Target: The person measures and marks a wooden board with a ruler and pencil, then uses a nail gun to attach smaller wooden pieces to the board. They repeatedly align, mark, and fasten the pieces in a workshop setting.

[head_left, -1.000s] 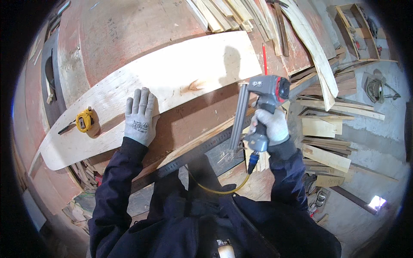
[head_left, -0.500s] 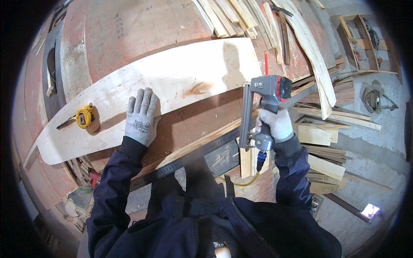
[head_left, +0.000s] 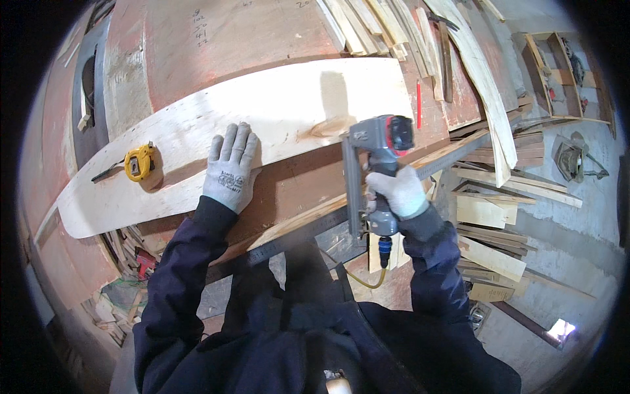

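A long pale wooden board (head_left: 275, 98) with a curved far edge lies across the workbench. My left hand (head_left: 230, 167), in a light grey glove, rests flat near the board's front edge, its fingers stretched out and close together. My right hand (head_left: 401, 190), gloved too, is wrapped round the handle of a grey pneumatic nail gun (head_left: 374, 144). The nail gun is held over the bench's front edge, its head reaching above the board's right part. A yellow air hose (head_left: 369, 284) hangs from its base. To the left of my left hand, a yellow tape measure (head_left: 139, 163) sits on the board.
A red pencil (head_left: 419, 105) lies beyond the board's right end, near a hammer (head_left: 446, 59) and stacked wood strips (head_left: 367, 26). A metal ruler edge (head_left: 289, 243) runs along the bench front. Offcuts (head_left: 492, 210) and a wooden box (head_left: 558, 79) lie on the floor at right.
My right hand has carried the nail gun leftward, closer to the board. My left hand stays flat on the board. The whole view has shifted slightly.
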Available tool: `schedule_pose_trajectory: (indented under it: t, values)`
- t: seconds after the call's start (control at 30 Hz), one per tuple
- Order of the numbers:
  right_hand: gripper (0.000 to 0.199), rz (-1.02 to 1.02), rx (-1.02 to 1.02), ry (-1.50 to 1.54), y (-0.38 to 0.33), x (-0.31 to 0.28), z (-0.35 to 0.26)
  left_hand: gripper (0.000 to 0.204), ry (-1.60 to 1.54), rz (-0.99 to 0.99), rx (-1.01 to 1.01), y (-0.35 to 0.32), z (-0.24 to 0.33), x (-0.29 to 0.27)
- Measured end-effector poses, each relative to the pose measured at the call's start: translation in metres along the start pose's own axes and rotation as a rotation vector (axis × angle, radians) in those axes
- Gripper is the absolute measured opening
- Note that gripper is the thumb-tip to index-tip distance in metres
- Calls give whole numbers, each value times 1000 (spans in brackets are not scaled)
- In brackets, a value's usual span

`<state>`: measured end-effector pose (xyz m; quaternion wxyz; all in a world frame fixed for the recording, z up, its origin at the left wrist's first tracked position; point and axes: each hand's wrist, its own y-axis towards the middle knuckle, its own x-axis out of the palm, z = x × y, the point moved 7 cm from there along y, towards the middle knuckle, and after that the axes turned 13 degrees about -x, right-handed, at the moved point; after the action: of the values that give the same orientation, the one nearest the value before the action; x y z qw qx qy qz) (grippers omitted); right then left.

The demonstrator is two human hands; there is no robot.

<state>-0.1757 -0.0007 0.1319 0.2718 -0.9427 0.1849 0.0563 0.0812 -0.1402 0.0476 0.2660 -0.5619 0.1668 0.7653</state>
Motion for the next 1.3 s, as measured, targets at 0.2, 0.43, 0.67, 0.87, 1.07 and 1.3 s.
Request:
schedule_pose_trajectory:
  t: [0.2, 0.43, 0.67, 0.87, 1.07, 1.3]
  values:
    - [23, -29, -6, -152, -10, 19, -11, 67, 17, 51, 27, 0, 0, -4]
    - [17, -87, -3, -89, -29, 50, -21, 69, -25, 40, 19, 1, -2, -7]
    - [23, -174, -6, -216, -28, 86, -6, 64, -273, 124, 43, -4, -8, -25]
    - [13, -249, 41, -184, -34, 106, -11, 67, -726, 252, 24, -6, -32, -31]
    - [15, -300, 92, -261, -23, 133, -18, 62, -828, 288, -71, -7, -42, -29]
    - [23, -288, -35, -268, -29, 122, -16, 63, -825, 296, -68, -5, -41, -31]
